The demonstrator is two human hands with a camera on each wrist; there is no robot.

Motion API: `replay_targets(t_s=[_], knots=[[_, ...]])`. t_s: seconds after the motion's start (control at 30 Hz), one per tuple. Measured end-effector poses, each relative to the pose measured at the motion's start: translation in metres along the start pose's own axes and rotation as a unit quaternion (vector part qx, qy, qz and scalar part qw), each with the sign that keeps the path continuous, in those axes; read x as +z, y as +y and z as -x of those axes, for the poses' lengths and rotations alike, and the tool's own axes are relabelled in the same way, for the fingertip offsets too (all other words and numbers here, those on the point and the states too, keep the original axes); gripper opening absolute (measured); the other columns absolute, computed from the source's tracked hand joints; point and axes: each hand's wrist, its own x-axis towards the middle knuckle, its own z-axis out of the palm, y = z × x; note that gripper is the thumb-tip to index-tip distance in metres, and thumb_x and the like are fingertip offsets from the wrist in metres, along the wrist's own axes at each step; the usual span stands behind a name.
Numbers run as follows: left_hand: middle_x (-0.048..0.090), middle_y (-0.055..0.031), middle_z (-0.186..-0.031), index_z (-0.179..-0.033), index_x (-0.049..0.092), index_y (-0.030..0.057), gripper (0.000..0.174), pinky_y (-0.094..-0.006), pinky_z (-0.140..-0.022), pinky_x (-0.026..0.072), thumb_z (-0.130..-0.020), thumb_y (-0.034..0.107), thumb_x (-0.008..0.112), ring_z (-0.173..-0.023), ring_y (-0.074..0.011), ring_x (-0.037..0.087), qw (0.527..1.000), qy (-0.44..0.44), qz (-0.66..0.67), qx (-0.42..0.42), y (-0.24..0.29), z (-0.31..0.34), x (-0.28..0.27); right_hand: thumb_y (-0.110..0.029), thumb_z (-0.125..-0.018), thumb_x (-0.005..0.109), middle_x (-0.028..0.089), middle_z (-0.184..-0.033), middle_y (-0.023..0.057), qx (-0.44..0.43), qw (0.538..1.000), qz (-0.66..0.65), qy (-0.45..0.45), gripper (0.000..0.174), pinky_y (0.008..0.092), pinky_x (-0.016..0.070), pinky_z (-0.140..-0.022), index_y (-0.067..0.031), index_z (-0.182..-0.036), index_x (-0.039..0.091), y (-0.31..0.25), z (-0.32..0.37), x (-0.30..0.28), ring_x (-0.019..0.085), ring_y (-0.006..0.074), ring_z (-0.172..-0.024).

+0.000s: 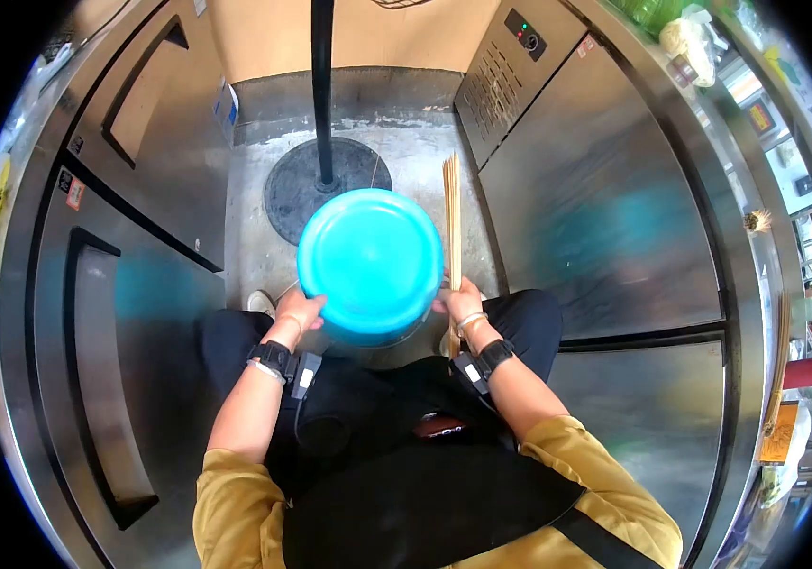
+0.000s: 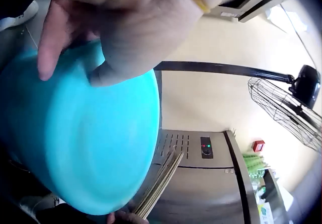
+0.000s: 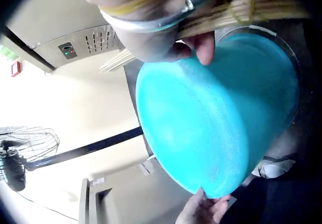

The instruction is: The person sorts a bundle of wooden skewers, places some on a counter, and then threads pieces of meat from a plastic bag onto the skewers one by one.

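A turquoise bucket (image 1: 368, 256) is upside down between the person's knees, its round base facing up. In the right wrist view, a thin wire handle curves round its far, wider end. The left hand (image 1: 300, 308) grips the near left edge of the base, thumb on top and fingers along the side wall. On the opposite side, the right hand (image 1: 463, 302) holds a long bundle of thin bamboo skewers (image 1: 453, 213), tied with a band, while its fingertips touch the bucket (image 3: 201, 118). The palm hides part of the bundle.
Steel refrigerated cabinets (image 1: 605, 209) line the right side, and another steel cabinet (image 1: 102, 379) stands left. Ahead, a black fan pole (image 1: 322, 95) rises from its round base (image 1: 282, 194). More skewers (image 1: 777, 360) lie on the right counter. The person's shoes are below the bucket.
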Motion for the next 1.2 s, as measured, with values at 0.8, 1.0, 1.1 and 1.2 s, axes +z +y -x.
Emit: replay_targets(t_s=[0.8,1.0,1.1,1.2], knots=[[0.066,-0.0199,-0.077,-0.106,0.057,-0.0061,0.031,-0.0338,-0.049,0.0564,-0.09,0.02,0.055,-0.061,-0.0254,0.067,0.983,-0.135,-0.118,-0.041,-0.014,0.022,0.001,-0.007,-0.08,0.053,0.062,-0.071,0.0121,0.077,0.99,0.115,0.033,0.025,0.0302,0.0506,-0.045,-0.0012,-0.105,0.055,0.034,0.036,-0.009,0.061,0.0186,-0.052],[0.064,-0.0213,-0.078,-0.125,0.039,0.0013,0.039,-0.0341,-0.047,0.0553,-0.092,0.015,0.053,-0.06,-0.0267,0.066,0.993,-0.102,-0.025,-0.049,-0.037,0.001,0.001,-0.004,-0.08,0.049,0.063,-0.076,0.0156,0.047,0.983,0.171,0.043,0.032,0.0314,0.0519,-0.048,-0.0004,-0.111,0.054,0.01,0.046,0.01,0.063,0.0217,-0.055],[0.066,-0.0194,-0.078,-0.099,0.06,-0.006,0.032,-0.0351,-0.051,0.0559,-0.089,0.024,0.058,-0.058,-0.0266,0.066,0.993,-0.087,-0.074,-0.044,-0.043,-0.001,0.007,-0.002,-0.079,0.047,0.063,-0.079,0.0164,0.063,0.982,0.169,0.05,0.032,0.0321,0.0524,-0.05,0.0003,-0.11,0.054,0.013,0.035,0.007,0.064,0.0219,-0.056],[0.067,-0.016,-0.09,-0.097,0.063,-0.0005,0.038,-0.0373,-0.067,0.0541,-0.087,0.036,0.058,-0.072,-0.0262,0.067,0.947,-0.094,-0.305,-0.037,-0.004,0.03,-0.004,-0.002,-0.079,0.048,0.063,-0.078,0.0151,0.073,0.988,0.134,0.037,0.03,0.0324,0.0522,-0.05,0.0003,-0.109,0.054,0.019,0.034,0.004,0.063,0.0211,-0.057]])
